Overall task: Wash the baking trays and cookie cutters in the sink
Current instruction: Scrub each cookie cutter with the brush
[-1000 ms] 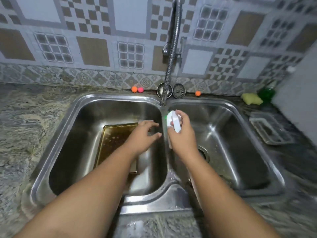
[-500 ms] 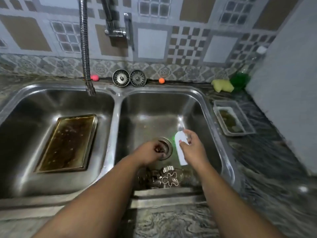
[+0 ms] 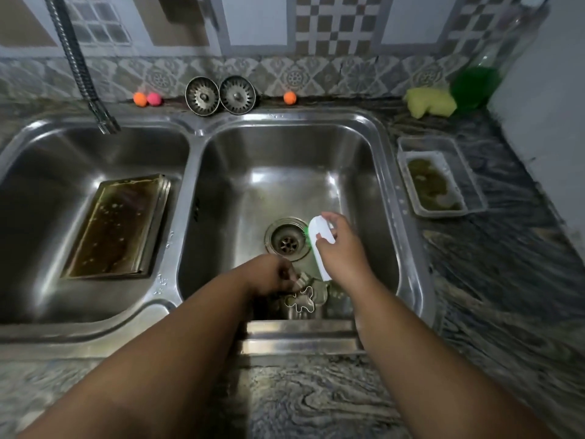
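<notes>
Just below centre frame, the left hand (image 3: 270,277) pinches a cookie cutter (image 3: 300,279) touching the gingerbread cutter (image 3: 300,301) beneath; the right hand (image 3: 342,253) grasps a white brush (image 3: 319,237); the baking tray (image 3: 117,226) lies centre-left

The left grip (image 3: 272,277) has left the baking tray (image 3: 117,226), crossed into the right basin (image 3: 380,172) and dropped past the drain (image 3: 286,239) onto the cookie cutters (image 3: 300,300), fingers now curled on one. The right grip (image 3: 343,248) carried the white brush (image 3: 319,236) down beside the drain.
</notes>
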